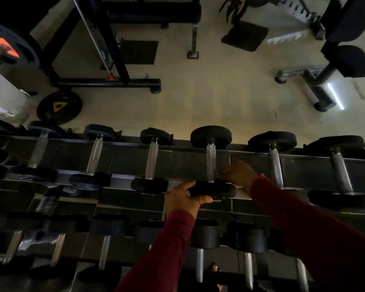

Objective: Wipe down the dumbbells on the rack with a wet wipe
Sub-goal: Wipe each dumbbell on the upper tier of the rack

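A dumbbell lies across the top tier of the dark rack [122, 159], with a knurled chrome handle [210, 161] and black round heads. My left hand [183, 199] grips its near head [216, 191] from the left, thumb underneath. At the joint of handle and near head, my right hand [239, 173] is curled into a fist. A small pale scrap at its fingertips looks like the wet wipe [219, 176]; the rest of it is hidden. Other dumbbells [154, 159] sit on both sides in the same row.
A lower tier holds several more dumbbells [204, 233]. Beyond the rack is pale floor with a weight plate [59, 107], a black frame with a barbell [105, 81] and a bench [316, 81] at the right. The light is dim.
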Action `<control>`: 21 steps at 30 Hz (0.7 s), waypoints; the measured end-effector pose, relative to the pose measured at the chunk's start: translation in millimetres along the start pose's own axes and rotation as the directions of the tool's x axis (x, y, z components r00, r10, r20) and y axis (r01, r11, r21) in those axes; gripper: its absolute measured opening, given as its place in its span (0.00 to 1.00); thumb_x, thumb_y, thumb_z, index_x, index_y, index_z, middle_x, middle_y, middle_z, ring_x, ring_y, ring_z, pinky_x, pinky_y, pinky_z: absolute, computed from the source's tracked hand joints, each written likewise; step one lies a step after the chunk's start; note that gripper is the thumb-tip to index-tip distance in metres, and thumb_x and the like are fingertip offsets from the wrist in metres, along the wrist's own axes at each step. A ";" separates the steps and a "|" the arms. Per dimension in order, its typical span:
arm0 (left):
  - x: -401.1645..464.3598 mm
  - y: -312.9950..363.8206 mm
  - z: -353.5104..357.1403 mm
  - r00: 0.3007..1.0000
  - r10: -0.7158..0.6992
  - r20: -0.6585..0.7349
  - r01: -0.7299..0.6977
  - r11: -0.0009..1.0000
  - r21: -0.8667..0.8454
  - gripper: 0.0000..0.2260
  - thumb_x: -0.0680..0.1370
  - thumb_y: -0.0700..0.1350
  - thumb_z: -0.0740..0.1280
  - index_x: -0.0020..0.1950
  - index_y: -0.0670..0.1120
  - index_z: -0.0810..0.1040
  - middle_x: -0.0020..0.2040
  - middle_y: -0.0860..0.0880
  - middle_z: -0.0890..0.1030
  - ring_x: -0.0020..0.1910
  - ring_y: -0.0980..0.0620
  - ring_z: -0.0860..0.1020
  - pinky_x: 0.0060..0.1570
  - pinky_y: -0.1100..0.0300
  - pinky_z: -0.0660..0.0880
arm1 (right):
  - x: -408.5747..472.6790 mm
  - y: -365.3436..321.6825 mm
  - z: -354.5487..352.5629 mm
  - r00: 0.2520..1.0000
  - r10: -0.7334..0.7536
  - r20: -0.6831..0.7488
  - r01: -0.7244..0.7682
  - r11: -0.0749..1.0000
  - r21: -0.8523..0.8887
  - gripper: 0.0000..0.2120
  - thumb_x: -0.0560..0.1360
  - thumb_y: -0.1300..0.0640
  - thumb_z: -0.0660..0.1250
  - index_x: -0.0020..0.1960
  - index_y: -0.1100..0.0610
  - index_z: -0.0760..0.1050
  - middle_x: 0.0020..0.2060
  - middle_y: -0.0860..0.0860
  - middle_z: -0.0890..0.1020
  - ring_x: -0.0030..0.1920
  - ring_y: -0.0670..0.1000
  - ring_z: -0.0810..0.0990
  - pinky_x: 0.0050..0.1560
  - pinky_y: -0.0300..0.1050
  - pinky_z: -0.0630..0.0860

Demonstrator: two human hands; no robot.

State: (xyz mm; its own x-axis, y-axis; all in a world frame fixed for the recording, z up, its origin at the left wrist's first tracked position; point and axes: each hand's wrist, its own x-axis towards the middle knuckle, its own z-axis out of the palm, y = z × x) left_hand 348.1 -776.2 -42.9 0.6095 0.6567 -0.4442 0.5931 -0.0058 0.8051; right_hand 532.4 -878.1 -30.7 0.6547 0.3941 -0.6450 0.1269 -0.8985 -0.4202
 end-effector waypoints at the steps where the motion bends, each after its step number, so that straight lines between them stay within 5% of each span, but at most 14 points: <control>1: 0.7 -1.0 -0.4 1.000 0.002 0.002 -0.002 1.000 -0.001 0.32 0.59 0.48 0.84 0.62 0.50 0.81 0.58 0.51 0.82 0.50 0.60 0.78 0.54 0.66 0.74 | -1.4 2.1 -1.5 1.000 -0.005 0.012 0.004 0.998 0.066 0.01 0.72 0.53 0.74 0.42 0.50 0.82 0.52 0.56 0.84 0.58 0.59 0.80 0.61 0.53 0.76; 6: 2.4 -3.2 -0.4 1.000 -0.008 0.012 0.008 1.000 -0.026 0.33 0.60 0.46 0.84 0.63 0.50 0.80 0.59 0.49 0.82 0.54 0.57 0.80 0.56 0.63 0.76 | -18.6 0.6 -12.1 0.985 -0.162 0.061 0.140 0.953 0.267 0.02 0.71 0.57 0.75 0.41 0.55 0.84 0.44 0.48 0.85 0.50 0.47 0.80 0.62 0.50 0.74; 10: 3.8 -1.4 -0.9 1.000 -0.013 0.025 0.014 1.000 -0.020 0.33 0.59 0.46 0.85 0.63 0.49 0.80 0.58 0.49 0.83 0.49 0.60 0.79 0.49 0.71 0.73 | -18.7 -13.6 -2.4 0.973 -0.224 -0.056 0.226 0.974 0.027 0.09 0.71 0.57 0.75 0.51 0.55 0.84 0.50 0.49 0.85 0.45 0.40 0.79 0.50 0.32 0.73; 17: 4.6 -1.4 -1.1 1.000 0.001 0.008 -0.001 1.000 0.001 0.32 0.58 0.47 0.85 0.61 0.50 0.81 0.56 0.51 0.84 0.49 0.58 0.80 0.54 0.66 0.76 | -19.1 -11.9 19.4 0.897 -0.306 -0.320 0.270 0.951 -0.153 0.10 0.73 0.52 0.73 0.54 0.52 0.82 0.50 0.47 0.85 0.36 0.34 0.74 0.37 0.24 0.67; 21: 3.4 -2.0 -1.2 1.000 0.018 0.006 -0.018 1.000 -0.013 0.31 0.59 0.47 0.85 0.60 0.50 0.82 0.54 0.52 0.84 0.47 0.60 0.79 0.53 0.66 0.77 | -7.1 -28.4 16.7 0.832 -0.326 -0.448 0.337 0.940 -0.059 0.07 0.75 0.55 0.72 0.53 0.53 0.82 0.47 0.48 0.84 0.41 0.38 0.79 0.46 0.29 0.72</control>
State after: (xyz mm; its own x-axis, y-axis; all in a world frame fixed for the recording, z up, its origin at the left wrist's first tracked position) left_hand 348.4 -773.0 -45.5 0.6228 0.6522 -0.4322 0.5755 -0.0076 0.8178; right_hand 511.7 -852.2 -24.8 0.8375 0.5345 -0.1135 0.3835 -0.7229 -0.5748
